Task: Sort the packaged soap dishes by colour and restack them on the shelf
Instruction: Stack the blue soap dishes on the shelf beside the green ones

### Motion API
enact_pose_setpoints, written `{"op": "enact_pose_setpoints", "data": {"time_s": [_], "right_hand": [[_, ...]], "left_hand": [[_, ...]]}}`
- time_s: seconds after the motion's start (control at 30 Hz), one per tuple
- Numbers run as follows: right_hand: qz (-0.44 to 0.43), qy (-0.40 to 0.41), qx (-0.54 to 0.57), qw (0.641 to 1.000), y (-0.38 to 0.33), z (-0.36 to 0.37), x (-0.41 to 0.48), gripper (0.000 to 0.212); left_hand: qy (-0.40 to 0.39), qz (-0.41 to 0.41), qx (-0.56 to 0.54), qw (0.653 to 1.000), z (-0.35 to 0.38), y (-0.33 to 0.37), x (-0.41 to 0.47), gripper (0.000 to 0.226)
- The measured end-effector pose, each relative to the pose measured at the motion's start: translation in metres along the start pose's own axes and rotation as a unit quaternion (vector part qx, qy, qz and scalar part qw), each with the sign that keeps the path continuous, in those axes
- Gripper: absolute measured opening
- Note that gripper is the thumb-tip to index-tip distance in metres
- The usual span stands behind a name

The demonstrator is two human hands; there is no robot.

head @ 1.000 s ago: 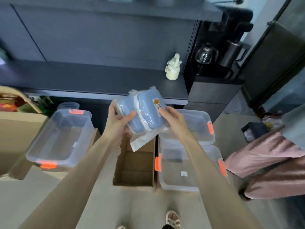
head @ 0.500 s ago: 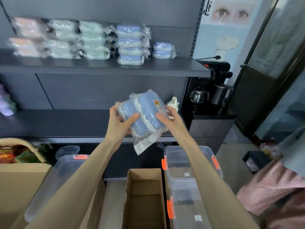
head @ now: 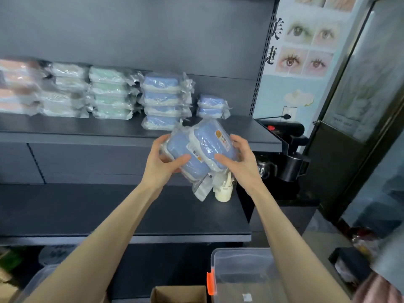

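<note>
Ranged along the upper shelf in colour stacks: pink packs at left, green packs, then blue stacks, four high and two high. At the bottom edge, a clear bin with a small white label on its floor, beside a cardboard box. Just before the shelf's edge, two blue packaged soap dishes, gripped by both hands: left hand and right hand, thumbs on the near face, fingers curled behind.
</note>
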State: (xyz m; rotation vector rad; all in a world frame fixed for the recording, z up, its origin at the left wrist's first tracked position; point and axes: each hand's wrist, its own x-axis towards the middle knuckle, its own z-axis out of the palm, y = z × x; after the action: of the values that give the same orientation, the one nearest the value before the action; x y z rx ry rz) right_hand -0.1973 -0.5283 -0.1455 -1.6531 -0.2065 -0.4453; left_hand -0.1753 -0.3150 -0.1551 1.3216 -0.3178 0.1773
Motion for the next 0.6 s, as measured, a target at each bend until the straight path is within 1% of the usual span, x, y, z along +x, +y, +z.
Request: {"op": "enact_pose_setpoints", "data": {"time_s": [0.17, 0.27, 0.33, 0.4, 0.5, 0.6], "right_hand": [[-0.044, 0.059, -0.085, 0.994, 0.0, -0.014, 0.074, 0.057], [-0.056, 0.082, -0.108, 0.989, 0.001, -0.023, 0.119, 0.056], [-0.061, 0.098, -0.127, 0.985, 0.003, -0.028, 0.146, 0.056], [-0.061, 0.118, -0.138, 0.982, 0.008, -0.032, 0.168, 0.053], [-0.052, 0.137, -0.138, 0.98, 0.017, -0.04, 0.197, 0.045], [-0.027, 0.144, -0.144, 0.979, 0.027, -0.053, 0.22, 0.045]], "left_hand": [[0.012, -0.012, 0.007, 1.0, 0.013, 0.001, 0.074, 0.06], [-0.006, -0.019, -0.002, 1.0, 0.022, -0.004, 0.119, 0.052], [-0.018, -0.026, -0.005, 0.999, 0.03, -0.011, 0.148, 0.052], [-0.022, -0.038, -0.013, 0.999, 0.038, -0.021, 0.173, 0.051], [-0.022, -0.049, -0.014, 0.998, 0.053, -0.04, 0.204, 0.042], [-0.027, -0.057, 0.001, 0.998, 0.065, -0.058, 0.226, 0.04]]}}
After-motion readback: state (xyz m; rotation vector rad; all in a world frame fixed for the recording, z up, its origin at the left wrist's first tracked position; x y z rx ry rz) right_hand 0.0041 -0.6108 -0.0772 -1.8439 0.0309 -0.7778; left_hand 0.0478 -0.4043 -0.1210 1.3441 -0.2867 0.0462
